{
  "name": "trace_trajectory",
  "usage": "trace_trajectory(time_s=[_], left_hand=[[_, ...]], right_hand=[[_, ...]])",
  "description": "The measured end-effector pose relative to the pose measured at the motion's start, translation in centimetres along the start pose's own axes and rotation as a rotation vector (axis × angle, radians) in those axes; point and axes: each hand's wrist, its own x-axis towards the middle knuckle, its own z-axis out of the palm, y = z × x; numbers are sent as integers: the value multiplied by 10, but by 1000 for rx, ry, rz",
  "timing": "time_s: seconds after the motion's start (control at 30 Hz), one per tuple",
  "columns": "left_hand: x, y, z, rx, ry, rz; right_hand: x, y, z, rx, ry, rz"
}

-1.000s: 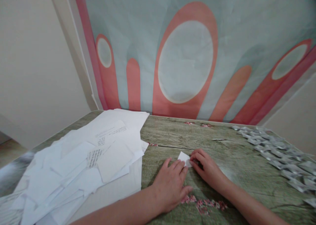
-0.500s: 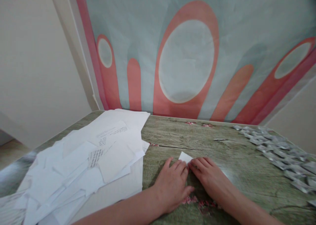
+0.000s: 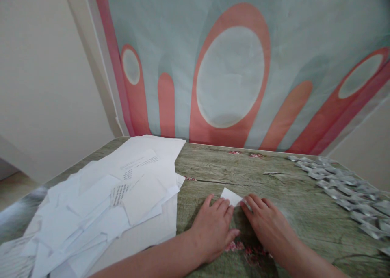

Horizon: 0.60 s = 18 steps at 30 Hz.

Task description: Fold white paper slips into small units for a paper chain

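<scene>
Both hands (image 3: 212, 228) touching small white paper (image 3: 230, 195) on table (image 3: 210, 160).

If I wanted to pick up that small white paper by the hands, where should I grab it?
Probably pinch the small white paper at its far corner, coming from the far side: that corner points away, uncovered, while the left hand covers its near edge and the right hand is at its right end.
</scene>
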Motion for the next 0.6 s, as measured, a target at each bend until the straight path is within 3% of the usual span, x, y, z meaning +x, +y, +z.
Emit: trace_trajectory(time_s=[0.2,0.6], left_hand=[[-1,0,1,12,8,4],[2,0,-2,19,-7,16]], right_hand=[[0,3,-4,-27,-87,14],[2,0,-6,-30,-130,38]])
